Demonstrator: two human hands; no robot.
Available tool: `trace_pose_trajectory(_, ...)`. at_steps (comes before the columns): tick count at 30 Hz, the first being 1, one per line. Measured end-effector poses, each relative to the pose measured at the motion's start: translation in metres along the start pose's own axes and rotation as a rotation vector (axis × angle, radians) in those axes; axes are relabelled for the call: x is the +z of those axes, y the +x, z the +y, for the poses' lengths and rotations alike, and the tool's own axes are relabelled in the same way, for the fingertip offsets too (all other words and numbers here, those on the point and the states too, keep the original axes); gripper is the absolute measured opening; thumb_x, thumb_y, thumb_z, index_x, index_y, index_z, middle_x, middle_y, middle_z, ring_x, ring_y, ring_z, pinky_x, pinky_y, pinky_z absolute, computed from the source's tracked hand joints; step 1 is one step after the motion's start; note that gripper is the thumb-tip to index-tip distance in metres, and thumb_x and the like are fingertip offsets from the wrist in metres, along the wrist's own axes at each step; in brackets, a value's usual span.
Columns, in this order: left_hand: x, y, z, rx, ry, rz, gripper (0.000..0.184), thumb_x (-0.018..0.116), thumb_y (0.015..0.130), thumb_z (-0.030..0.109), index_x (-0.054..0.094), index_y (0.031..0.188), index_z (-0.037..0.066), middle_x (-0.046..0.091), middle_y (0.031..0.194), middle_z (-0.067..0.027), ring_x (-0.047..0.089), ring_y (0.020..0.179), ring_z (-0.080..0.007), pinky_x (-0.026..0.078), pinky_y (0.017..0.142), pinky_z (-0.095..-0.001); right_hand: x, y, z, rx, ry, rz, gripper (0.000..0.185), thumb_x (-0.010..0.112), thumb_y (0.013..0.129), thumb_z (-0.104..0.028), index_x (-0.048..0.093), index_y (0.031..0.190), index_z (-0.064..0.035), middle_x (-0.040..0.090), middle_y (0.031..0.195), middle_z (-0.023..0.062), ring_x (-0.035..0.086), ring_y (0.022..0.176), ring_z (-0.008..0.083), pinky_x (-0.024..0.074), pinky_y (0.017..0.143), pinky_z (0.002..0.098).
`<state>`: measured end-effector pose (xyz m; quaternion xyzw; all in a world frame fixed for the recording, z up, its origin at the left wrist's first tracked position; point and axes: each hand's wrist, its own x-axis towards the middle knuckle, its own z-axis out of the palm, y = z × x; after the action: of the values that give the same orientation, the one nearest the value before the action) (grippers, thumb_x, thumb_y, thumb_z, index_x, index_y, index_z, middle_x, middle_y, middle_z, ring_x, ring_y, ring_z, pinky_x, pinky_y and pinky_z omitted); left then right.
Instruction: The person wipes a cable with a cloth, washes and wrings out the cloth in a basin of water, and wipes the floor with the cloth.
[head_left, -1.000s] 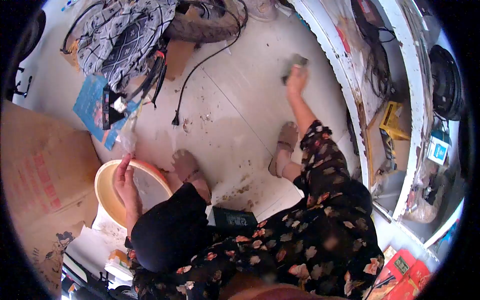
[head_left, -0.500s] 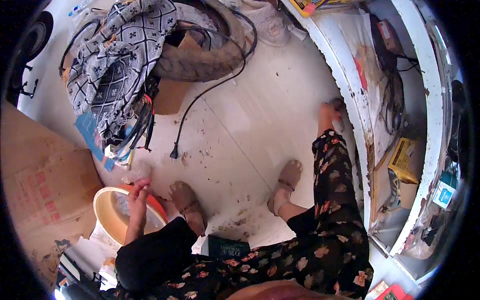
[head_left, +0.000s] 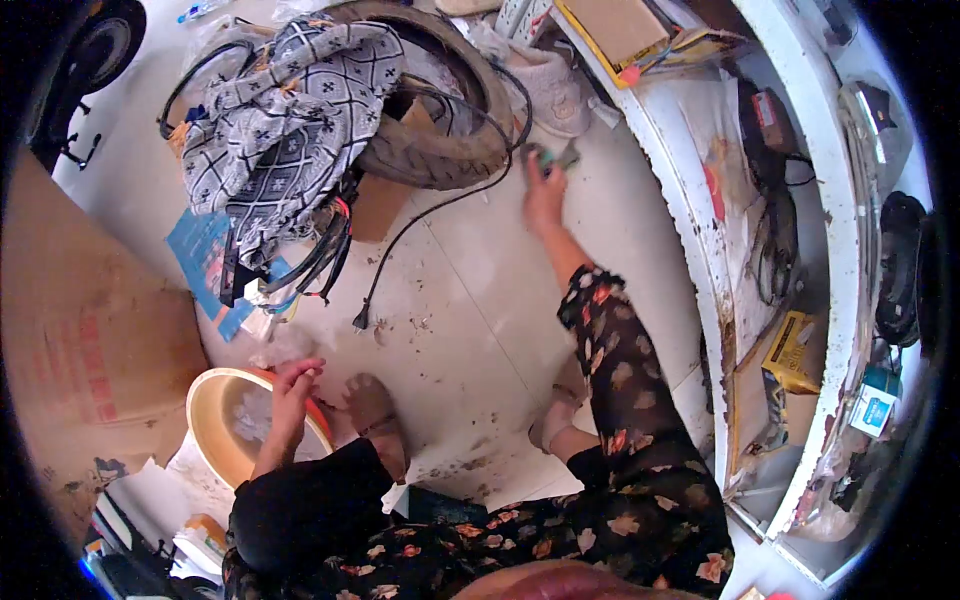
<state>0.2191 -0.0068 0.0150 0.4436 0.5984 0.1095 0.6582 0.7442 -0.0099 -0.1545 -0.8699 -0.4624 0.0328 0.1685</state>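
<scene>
My right hand (head_left: pixel 545 205) reaches down to the floor at the far side, closed on a small dark-greenish rag (head_left: pixel 552 160). The rag lies bunched under the fingers and touches the floor, close to the tire (head_left: pixel 450 160) and a pale fuzzy slipper (head_left: pixel 555 100). My left hand (head_left: pixel 292 395) hangs beside my knee over the rim of an orange bucket (head_left: pixel 203 425). Its fingers are loosely stretched, and I see nothing in them. Inside the bucket is a whitish, crumpled-looking patch.
A patterned cloth (head_left: pixel 290 110) drapes over the tire, with a black power cable (head_left: pixel 400 250) trailing across the floor. At the left stands a large cardboard box (head_left: pixel 90 340). A rusty white shelf (head_left: pixel 680 190) holding boxes runs along the right. Dirt specks mark the floor (head_left: pixel 470 370).
My right hand has swept the rag from beside the shelf base leftward and farther away, near the slipper and tire. My left hand stays by the bucket. The view has shifted slightly.
</scene>
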Motion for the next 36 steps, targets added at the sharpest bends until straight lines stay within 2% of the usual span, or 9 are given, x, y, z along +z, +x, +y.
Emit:
trace_pose_trajectory(11,0.008,0.004,0.0,0.001,0.007,-0.026,0.023,0.053,0.089,0.016,0.065,0.107,0.008,0.062,0.107,-0.0007,0.053,0.096,-0.0115,0.043,0.081,-0.0286,-0.003,-0.105,-0.04,-0.151,0.112,-0.007,0.081,0.058,0.071,0.003,0.028,0.143,-0.0217,0.042,0.117,0.0255,0.042,0.108,0.0392,0.0374,0.095,0.0444)
trace_pose_trajectory(13,0.01,0.003,0.001,-0.013,-0.006,-0.025,0.023,0.052,0.089,0.016,0.065,0.107,0.008,0.062,0.107,-0.0007,0.053,0.096,-0.0115,0.043,0.081,-0.0288,-0.001,-0.087,-0.01,0.185,0.41,-0.086,0.076,0.058,0.073,0.003,0.034,0.141,-0.0224,0.045,0.111,0.0215,0.044,0.104,0.0372,0.0381,0.093,0.0432)
trace_pose_trajectory(18,0.004,0.004,-0.006,0.002,-0.046,-0.018,0.024,0.051,0.09,0.016,0.064,0.107,0.008,0.062,0.107,-0.0006,0.053,0.097,-0.0117,0.043,0.081,-0.029,-0.061,-0.044,0.01,-0.099,0.101,0.202,0.057,0.058,0.077,0.0,0.052,0.129,-0.0203,0.048,0.102,0.015,0.045,0.096,0.0302,0.0381,0.086,0.0388)
trace_pose_trajectory(20,0.001,0.006,-0.008,-0.041,-0.045,0.01,0.024,0.049,0.09,0.015,0.064,0.108,0.008,0.061,0.108,-0.0014,0.053,0.099,-0.012,0.043,0.082,-0.0284,-0.045,-0.026,0.015,0.002,0.03,0.242,0.057,0.058,0.077,-0.001,0.051,0.13,-0.0202,0.047,0.1,0.0147,0.044,0.097,0.0306,0.0379,0.086,0.0384)
trace_pose_trajectory(22,0.002,0.01,-0.015,-0.047,-0.076,-0.002,0.024,0.049,0.09,0.014,0.064,0.108,0.008,0.061,0.109,-0.0014,0.053,0.1,-0.0122,0.043,0.082,-0.0283,-0.015,0.011,0.022,0.406,0.16,0.358,0.055,0.058,0.078,-0.002,0.051,0.129,-0.0202,0.047,0.101,0.0162,0.044,0.1,0.0326,0.0382,0.088,0.04)
trace_pose_trajectory(25,0.004,0.007,-0.005,-0.094,-0.04,-0.022,0.024,0.048,0.091,0.014,0.063,0.109,0.008,0.061,0.111,-0.0007,0.053,0.101,-0.0124,0.042,0.083,-0.0283,-0.04,0.036,0.006,0.385,0.122,0.446,0.06,0.057,0.079,-0.003,0.044,0.134,-0.0218,0.045,0.107,0.0188,0.042,0.106,0.0338,0.0381,0.088,0.0407)
trace_pose_trajectory(27,0.003,0.007,-0.008,-0.085,-0.05,-0.028,0.024,0.047,0.091,0.014,0.062,0.11,0.009,0.061,0.112,-0.0008,0.053,0.102,-0.0124,0.042,0.084,-0.0282,-0.047,0.032,0.025,0.298,-0.066,0.427,0.066,0.058,0.078,-0.007,0.037,0.139,-0.0223,0.044,0.111,0.0202,0.041,0.108,0.0353,0.038,0.088,0.0413)
trace_pose_trajectory(31,0.001,0.005,-0.009,-0.092,-0.072,-0.041,0.025,0.047,0.092,0.015,0.061,0.111,0.008,0.06,0.115,-0.0019,0.053,0.104,-0.013,0.041,0.086,-0.0284,-0.034,0.0,0.081,0.611,-0.254,-0.036,0.085,0.066,0.071,-0.023,0.022,0.144,-0.0205,0.04,0.123,0.0227,0.038,0.112,0.0394,0.0377,0.094,0.0448)
trace_pose_trajectory(36,0.008,0.009,-0.008,-0.129,-0.107,-0.081,0.025,0.047,0.093,0.018,0.06,0.112,0.007,0.059,0.117,-0.0038,0.052,0.107,-0.0151,0.041,0.089,-0.03,-0.018,-0.066,0.018,0.375,-0.264,-0.107,0.073,0.062,0.078,-0.022,0.027,0.142,-0.0206,0.042,0.126,0.0204,0.041,0.11,0.0397,0.0423,0.092,0.0472)
